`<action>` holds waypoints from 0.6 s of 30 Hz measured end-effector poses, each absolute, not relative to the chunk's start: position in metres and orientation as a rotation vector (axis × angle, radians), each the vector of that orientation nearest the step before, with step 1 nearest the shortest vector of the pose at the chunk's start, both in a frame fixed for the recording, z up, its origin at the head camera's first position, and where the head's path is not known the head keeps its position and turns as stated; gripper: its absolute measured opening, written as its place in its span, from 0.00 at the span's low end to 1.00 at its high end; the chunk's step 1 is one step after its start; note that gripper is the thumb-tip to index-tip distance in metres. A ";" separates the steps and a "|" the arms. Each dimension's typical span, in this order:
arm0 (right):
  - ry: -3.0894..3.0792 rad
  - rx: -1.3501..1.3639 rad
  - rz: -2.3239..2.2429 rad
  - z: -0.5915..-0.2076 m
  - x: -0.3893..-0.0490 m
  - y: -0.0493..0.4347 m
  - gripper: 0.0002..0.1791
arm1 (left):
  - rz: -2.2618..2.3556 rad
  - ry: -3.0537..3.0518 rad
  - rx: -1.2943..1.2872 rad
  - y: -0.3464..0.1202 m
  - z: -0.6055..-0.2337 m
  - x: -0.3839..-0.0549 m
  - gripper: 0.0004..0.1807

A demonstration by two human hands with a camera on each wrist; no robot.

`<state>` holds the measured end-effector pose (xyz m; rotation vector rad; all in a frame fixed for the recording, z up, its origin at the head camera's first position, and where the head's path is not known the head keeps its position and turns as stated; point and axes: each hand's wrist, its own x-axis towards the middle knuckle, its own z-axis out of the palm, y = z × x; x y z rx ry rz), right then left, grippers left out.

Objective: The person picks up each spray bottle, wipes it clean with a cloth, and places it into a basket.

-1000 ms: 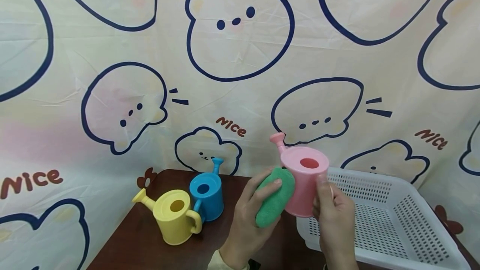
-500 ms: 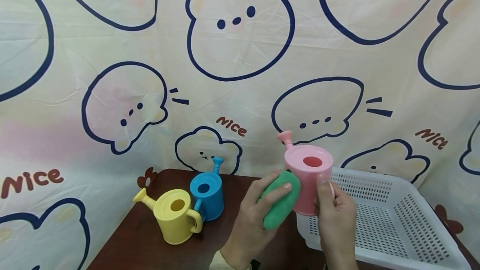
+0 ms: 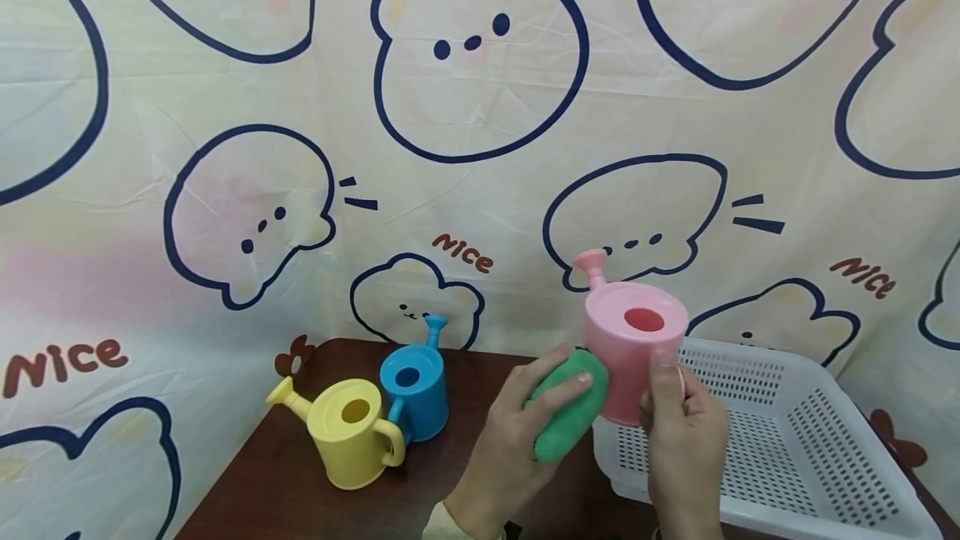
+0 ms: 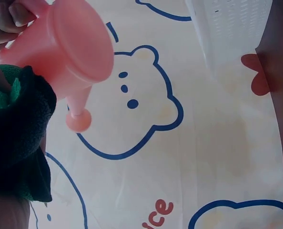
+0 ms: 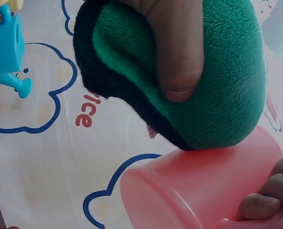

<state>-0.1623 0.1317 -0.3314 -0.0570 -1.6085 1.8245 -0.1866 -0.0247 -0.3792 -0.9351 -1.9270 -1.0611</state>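
Observation:
In the head view my left hand (image 3: 510, 440) grips a thick, fuzzy green cloth (image 3: 573, 407), bunched up, with dark edging that shows in the right wrist view. The cloth presses against the side of a pink watering can (image 3: 633, 344). My right hand (image 3: 686, 440) holds that can by its handle, in the air, spout up and to the left. Seen from the right wrist, a thumb (image 5: 179, 57) lies over the cloth (image 5: 232, 95) and curled fingers (image 5: 263, 202) sit at the can's handle.
A yellow watering can (image 3: 348, 448) and a blue one (image 3: 420, 398) stand close together on the left of the dark brown table (image 3: 255, 482). To the right is a white perforated basket (image 3: 765, 457), partly behind my right hand. A printed curtain (image 3: 480, 207) hangs behind.
Both hands have moved a little to the right, carrying the pink watering can and the cloth along. The can is also slightly higher. The other watering cans and the basket stay put.

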 end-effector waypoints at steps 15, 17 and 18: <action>-1.386 0.157 1.780 -0.334 -0.162 0.140 0.29 | -1.129 -2.075 -0.941 -0.017 -0.382 -0.186 0.41; -1.376 0.162 1.773 -0.334 -0.162 0.140 0.29 | -1.125 -2.077 -0.940 -0.016 -0.383 -0.186 0.41; -1.368 0.166 1.774 -0.333 -0.162 0.140 0.29 | -1.127 -2.079 -0.940 -0.015 -0.383 -0.186 0.41</action>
